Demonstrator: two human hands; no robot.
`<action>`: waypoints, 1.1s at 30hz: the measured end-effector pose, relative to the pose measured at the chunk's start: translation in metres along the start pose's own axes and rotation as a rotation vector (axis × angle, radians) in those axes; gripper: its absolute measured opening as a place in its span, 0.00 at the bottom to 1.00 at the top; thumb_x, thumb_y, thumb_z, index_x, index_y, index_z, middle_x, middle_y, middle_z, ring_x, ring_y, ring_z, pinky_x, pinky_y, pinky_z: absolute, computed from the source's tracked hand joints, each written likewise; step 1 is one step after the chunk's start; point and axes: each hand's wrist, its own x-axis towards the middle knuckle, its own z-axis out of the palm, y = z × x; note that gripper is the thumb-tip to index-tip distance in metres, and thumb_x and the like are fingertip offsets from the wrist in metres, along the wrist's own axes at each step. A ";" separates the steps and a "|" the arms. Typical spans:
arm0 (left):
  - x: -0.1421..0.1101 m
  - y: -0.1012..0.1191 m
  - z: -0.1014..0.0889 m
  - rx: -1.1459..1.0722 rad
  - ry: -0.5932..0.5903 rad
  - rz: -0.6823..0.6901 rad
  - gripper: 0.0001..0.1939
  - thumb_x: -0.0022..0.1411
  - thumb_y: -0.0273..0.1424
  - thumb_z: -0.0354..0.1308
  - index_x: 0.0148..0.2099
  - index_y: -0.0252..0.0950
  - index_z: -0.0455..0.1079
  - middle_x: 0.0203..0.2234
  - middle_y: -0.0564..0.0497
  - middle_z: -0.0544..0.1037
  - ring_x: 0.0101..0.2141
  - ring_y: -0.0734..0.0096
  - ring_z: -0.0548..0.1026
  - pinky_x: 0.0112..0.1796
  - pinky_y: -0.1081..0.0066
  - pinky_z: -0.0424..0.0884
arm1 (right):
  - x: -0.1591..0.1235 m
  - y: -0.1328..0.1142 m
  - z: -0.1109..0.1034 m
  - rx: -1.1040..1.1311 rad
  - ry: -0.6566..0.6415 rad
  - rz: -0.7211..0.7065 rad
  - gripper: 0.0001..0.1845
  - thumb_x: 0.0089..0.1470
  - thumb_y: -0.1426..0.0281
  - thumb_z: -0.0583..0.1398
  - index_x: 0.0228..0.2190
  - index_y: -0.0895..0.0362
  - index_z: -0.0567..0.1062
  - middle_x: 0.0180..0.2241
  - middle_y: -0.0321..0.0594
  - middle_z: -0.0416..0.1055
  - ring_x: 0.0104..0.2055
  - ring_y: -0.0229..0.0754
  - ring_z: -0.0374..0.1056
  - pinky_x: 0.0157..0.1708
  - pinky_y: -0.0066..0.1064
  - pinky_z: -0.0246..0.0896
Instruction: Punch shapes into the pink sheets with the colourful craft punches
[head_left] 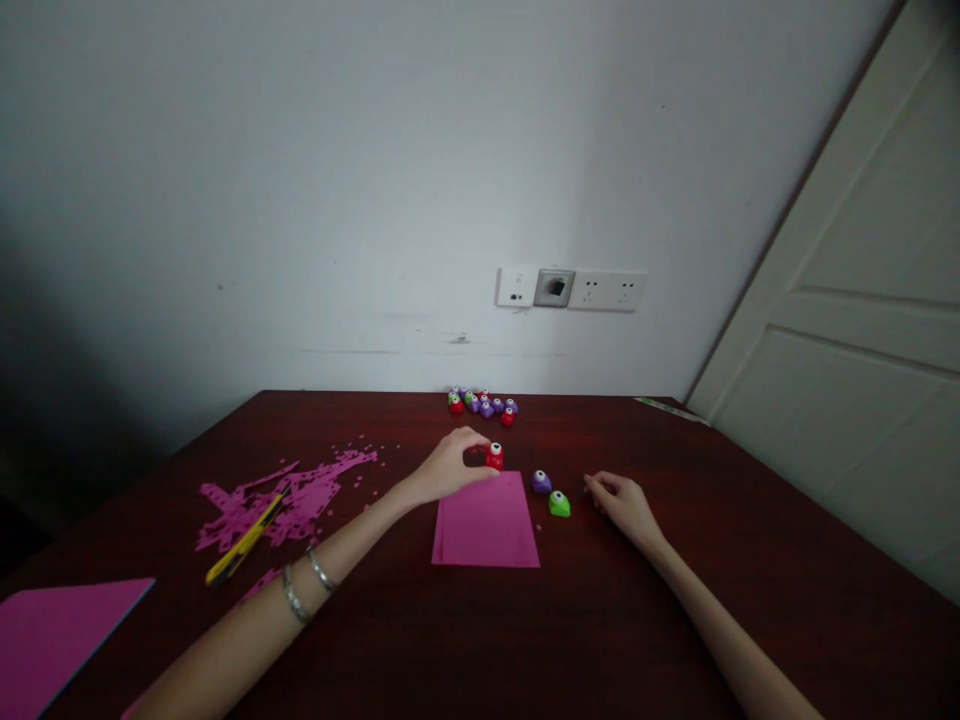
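Observation:
Between the thumb and fingers of my left hand (pixel 456 462) is a red craft paper punch (pixel 494 457), gripped at the far edge of the pink paper sheets (pixel 491 525). The paper lies flat in front of me, and part of its far left corner is hidden under that hand. My right hand (pixel 621 502) rests on the table to the right, its fingers loosely curled with nothing seen in them. Just left of it, a purple punch (pixel 541 482) and a green punch (pixel 559 504) stand beside the paper's right edge.
Several more punches (pixel 486 409) cluster by the wall. Pink paper scraps (pixel 307 500) spread on the left, with a yellow utility knife (pixel 244 545) over them. A larger pink sheet (pixel 64 640) lies front left. A thin strip (pixel 670 409) lies at the table's back right corner.

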 end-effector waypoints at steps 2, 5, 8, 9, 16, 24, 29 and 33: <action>-0.001 -0.002 0.004 -0.013 -0.005 0.001 0.16 0.49 0.35 0.62 0.41 0.37 0.71 0.35 0.50 0.71 0.36 0.69 0.69 0.37 0.70 0.65 | -0.001 -0.001 0.000 0.005 0.005 -0.002 0.22 0.48 0.52 0.54 0.19 0.57 0.71 0.14 0.34 0.63 0.18 0.37 0.60 0.21 0.26 0.54; -0.002 -0.004 0.008 -0.044 -0.005 -0.002 0.16 0.49 0.35 0.62 0.41 0.36 0.71 0.35 0.50 0.72 0.35 0.70 0.69 0.36 0.70 0.64 | -0.003 -0.003 0.000 0.017 0.030 -0.002 0.23 0.47 0.51 0.54 0.19 0.58 0.71 0.14 0.34 0.63 0.17 0.37 0.60 0.20 0.26 0.54; -0.003 -0.006 0.013 -0.052 0.002 -0.001 0.15 0.48 0.34 0.63 0.40 0.35 0.71 0.34 0.50 0.72 0.35 0.71 0.69 0.36 0.71 0.64 | -0.007 -0.009 -0.001 0.027 0.090 0.004 0.24 0.48 0.50 0.53 0.21 0.58 0.71 0.14 0.34 0.63 0.17 0.36 0.60 0.18 0.26 0.54; -0.003 -0.007 0.014 -0.051 0.008 0.004 0.15 0.48 0.34 0.63 0.40 0.35 0.71 0.34 0.50 0.72 0.34 0.71 0.69 0.36 0.71 0.64 | -0.009 -0.014 0.000 0.029 0.115 0.007 0.24 0.49 0.50 0.52 0.22 0.58 0.71 0.14 0.34 0.63 0.17 0.36 0.59 0.18 0.26 0.54; -0.004 -0.010 0.021 0.012 0.082 0.030 0.13 0.47 0.35 0.64 0.36 0.35 0.71 0.32 0.51 0.72 0.34 0.70 0.69 0.37 0.70 0.64 | -0.036 -0.092 0.026 0.060 0.106 -0.117 0.23 0.48 0.51 0.54 0.22 0.58 0.73 0.14 0.35 0.65 0.15 0.35 0.59 0.16 0.25 0.53; -0.008 -0.004 0.028 0.085 0.078 0.046 0.12 0.48 0.36 0.63 0.35 0.35 0.72 0.31 0.49 0.72 0.36 0.67 0.69 0.38 0.70 0.64 | -0.038 -0.127 0.053 -0.161 0.050 -0.184 0.17 0.45 0.55 0.58 0.20 0.56 0.73 0.16 0.37 0.69 0.19 0.38 0.65 0.19 0.24 0.53; -0.011 -0.001 0.036 0.129 0.071 0.020 0.09 0.49 0.34 0.61 0.34 0.36 0.71 0.32 0.49 0.72 0.36 0.67 0.68 0.38 0.70 0.64 | -0.031 -0.127 0.056 -0.195 -0.002 -0.116 0.19 0.45 0.54 0.58 0.18 0.56 0.73 0.17 0.40 0.72 0.21 0.40 0.68 0.20 0.25 0.54; -0.012 -0.001 0.040 0.154 0.060 -0.005 0.09 0.49 0.33 0.60 0.35 0.37 0.71 0.33 0.49 0.71 0.37 0.66 0.68 0.37 0.69 0.65 | -0.032 -0.131 0.058 -0.169 -0.060 -0.062 0.17 0.45 0.56 0.58 0.18 0.56 0.73 0.16 0.40 0.72 0.20 0.41 0.69 0.20 0.25 0.55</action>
